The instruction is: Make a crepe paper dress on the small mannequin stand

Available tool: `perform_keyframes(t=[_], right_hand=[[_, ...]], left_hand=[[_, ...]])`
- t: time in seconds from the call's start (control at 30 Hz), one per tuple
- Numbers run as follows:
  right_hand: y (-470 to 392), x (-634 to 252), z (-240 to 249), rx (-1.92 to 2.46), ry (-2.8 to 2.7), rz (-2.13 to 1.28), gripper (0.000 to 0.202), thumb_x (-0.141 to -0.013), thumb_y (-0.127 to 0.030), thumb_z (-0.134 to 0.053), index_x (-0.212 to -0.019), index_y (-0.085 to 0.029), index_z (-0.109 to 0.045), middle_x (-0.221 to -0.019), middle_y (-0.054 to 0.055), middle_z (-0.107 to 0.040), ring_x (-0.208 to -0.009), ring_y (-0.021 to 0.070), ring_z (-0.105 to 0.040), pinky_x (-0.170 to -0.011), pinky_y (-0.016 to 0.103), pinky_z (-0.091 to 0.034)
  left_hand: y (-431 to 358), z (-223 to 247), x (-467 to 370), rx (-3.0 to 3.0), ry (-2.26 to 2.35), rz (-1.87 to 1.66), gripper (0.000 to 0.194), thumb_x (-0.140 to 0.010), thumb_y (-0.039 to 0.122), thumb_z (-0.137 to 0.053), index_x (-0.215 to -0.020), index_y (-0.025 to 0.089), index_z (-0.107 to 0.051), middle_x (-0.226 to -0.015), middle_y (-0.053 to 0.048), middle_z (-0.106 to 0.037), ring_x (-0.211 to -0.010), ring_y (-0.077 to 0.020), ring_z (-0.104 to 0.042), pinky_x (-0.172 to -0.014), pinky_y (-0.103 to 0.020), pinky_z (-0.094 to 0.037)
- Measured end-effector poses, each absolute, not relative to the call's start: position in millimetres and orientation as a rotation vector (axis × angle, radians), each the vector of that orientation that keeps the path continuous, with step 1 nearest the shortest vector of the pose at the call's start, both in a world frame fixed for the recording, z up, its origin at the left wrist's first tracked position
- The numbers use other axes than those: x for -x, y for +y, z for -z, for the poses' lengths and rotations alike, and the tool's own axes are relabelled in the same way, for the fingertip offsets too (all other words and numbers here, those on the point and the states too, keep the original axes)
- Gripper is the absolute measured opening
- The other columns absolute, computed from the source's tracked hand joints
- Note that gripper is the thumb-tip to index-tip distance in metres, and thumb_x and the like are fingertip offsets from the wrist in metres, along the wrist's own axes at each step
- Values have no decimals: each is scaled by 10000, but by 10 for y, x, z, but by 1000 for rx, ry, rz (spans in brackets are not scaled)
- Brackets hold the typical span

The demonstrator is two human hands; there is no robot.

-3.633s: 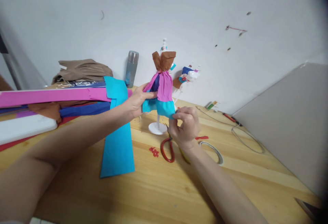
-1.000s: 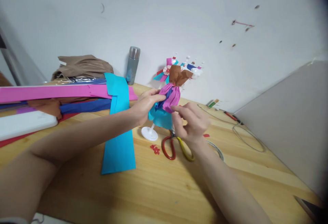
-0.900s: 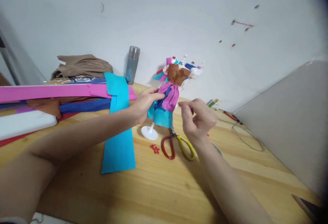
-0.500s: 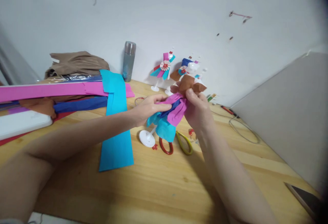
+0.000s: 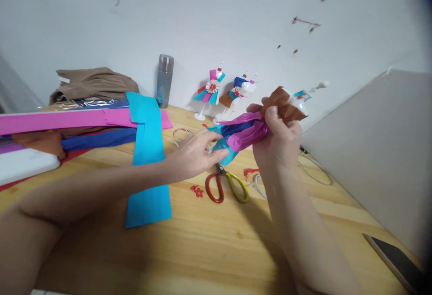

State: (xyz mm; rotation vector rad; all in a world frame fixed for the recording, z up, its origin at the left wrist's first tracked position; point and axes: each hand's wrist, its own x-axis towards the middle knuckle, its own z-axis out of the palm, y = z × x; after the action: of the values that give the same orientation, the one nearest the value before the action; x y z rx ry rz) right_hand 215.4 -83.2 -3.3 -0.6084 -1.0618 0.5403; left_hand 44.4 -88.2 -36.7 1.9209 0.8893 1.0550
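A small white doll figure in a crepe-paper dress (image 5: 248, 136) is tilted, its head end to the upper right. The dress has a brown top and pink, dark blue and turquoise skirt layers. My right hand (image 5: 278, 140) grips it at the waist, thumb on the brown paper. My left hand (image 5: 192, 155) has its thumb and curled fingers at the turquoise hem; a bit of white shows between them, and the stand's base is hidden. Below lie scissors (image 5: 221, 187) with one red and one yellow handle, and small red flower pieces (image 5: 198, 191).
Two dressed figures on white stands (image 5: 212, 87) (image 5: 238, 92) stand by the wall. A turquoise paper strip (image 5: 148, 205) crosses the table, with stacked coloured paper (image 5: 77, 122) at left. A flask (image 5: 165, 81) stands behind; a phone-like dark slab (image 5: 394, 261) lies right.
My right hand has moved right with the doll, which now leans further over. My left hand has slid from the skirt's upper part down to its hem. The scissors and red pieces show more.
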Motion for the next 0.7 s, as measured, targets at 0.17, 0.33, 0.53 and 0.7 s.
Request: perform_keyframes(t=[0.17,0.33,0.53,0.7], right_hand=[[-810,-2135,94,605,-1103,-572,137,-761,-355,-762,-848,-260,-716,-834,9,-683,-855,230,-693,-802,418,-546],[-844,-2005,139,612,-1079,-604,142,-735,-357,-760,-810,-249,-706,-797,-1,-690,-773,187,-681,-715,363,-552],[-861,-1963,152,629,-1053,-612,181,-719,-387,-770,-820,-249,-711,-807,2,-708,-751,169,-654,-688,339,-545],[-851,-1981,165,660,-1051,-651,141,-755,-391,-751,-834,-283,-707,-820,2,-698,-808,191,-668,-717,356,-551]], left_hand=[[-843,433,-520,-1405,857,-906,468,-689,464,-794,-999,154,-630,-877,-50,-662,-768,-153,-603,-660,-273,-437],[-881,456,-542,-1330,841,-928,378,-666,404,-809,-710,178,-510,-640,32,-544,-592,-96,-480,-554,-244,-324],[-1018,531,-597,-1441,928,-1160,302,-688,183,-755,-631,174,-459,-620,67,-444,-594,-73,-410,-586,-237,-336],[-1044,512,-604,-1415,789,-1166,253,-694,212,-769,-814,189,-548,-772,19,-612,-722,-114,-565,-677,-258,-451]])
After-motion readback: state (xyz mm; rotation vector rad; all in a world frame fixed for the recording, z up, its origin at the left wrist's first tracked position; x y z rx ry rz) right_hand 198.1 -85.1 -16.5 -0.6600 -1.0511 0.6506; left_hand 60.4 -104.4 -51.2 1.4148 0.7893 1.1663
